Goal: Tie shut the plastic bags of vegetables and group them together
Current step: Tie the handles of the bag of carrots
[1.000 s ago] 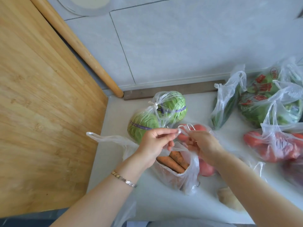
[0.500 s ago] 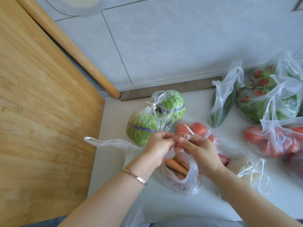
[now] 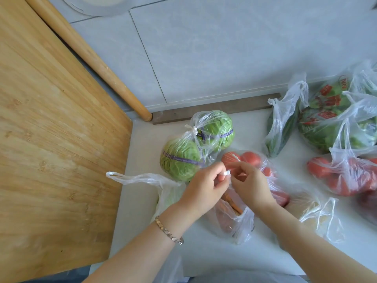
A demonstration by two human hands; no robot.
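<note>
Since the earlier frame, the loose handle loops of the carrot bag [image 3: 232,219] were found drawn down into a small white twist [image 3: 226,173]. That twist was pinched from either side: the fingers of the left hand [image 3: 204,186] were curled and closed on it, and those of the right hand [image 3: 251,186] were likewise closed on it. The carrot bag was noted on the table [image 3: 136,211], just in front of the knotted cabbage bag [image 3: 195,144], beneath both hands. A bag of tomatoes [image 3: 252,158] was seen just right of the cabbage bag, partly hidden behind the right hand. Further right of the cabbage bag, well apart from it, a bag of long green vegetables [image 3: 283,127], a bag of leafy greens [image 3: 330,123] and a second tomato bag [image 3: 346,174] were recorded. A limp bag [image 3: 146,178] was observed at the front left of the cabbage bag, its handle reaching the edge of a wooden board [image 3: 57,139]. A bracelet [image 3: 169,231] was worn on the left wrist.
</note>
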